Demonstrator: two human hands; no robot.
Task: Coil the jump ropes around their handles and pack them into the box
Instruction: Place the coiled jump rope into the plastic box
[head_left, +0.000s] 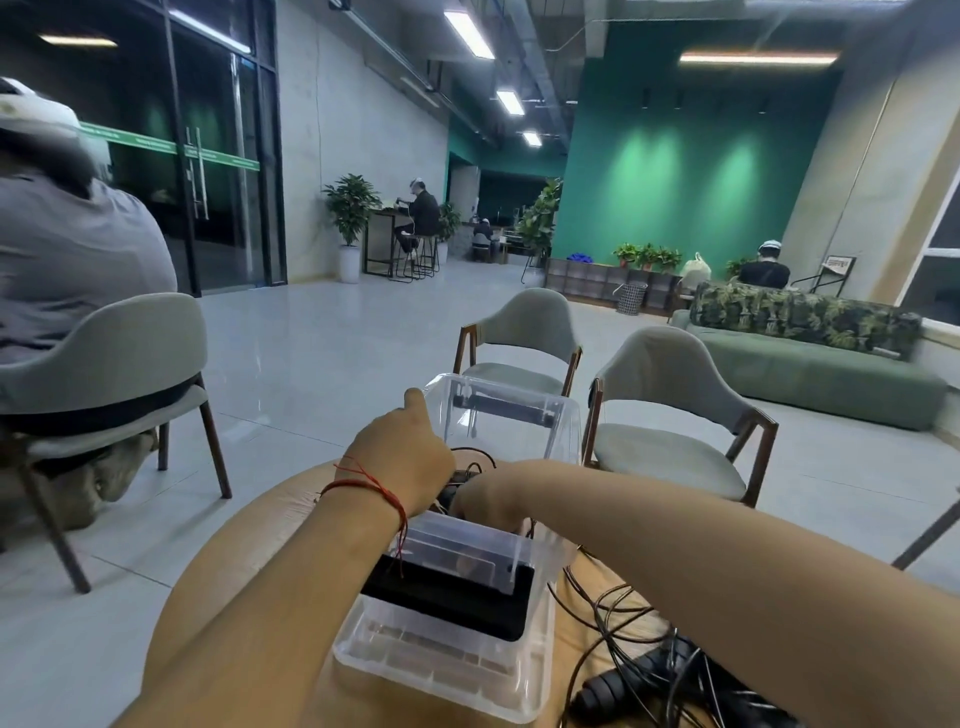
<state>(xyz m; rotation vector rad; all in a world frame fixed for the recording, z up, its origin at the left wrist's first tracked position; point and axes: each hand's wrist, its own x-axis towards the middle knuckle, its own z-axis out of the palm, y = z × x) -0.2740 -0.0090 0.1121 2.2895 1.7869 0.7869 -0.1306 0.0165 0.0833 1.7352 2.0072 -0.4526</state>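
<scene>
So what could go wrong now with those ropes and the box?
The loose ropes lie in a tangle on the table, beside the clear box and under the right forearm. Pulling one out may drag the others or catch the arm. Also, the left hand and right hand are crowded into the box's opening, so a coiled rope could spring loose inside, and the box might slide.

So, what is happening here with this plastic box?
A person's left hand and right hand reach into a clear plastic box on a wooden table. They meet over a black jump rope inside, but their grip is hidden. More jump ropes lie tangled on the table beside the box, not yet packed.
</scene>
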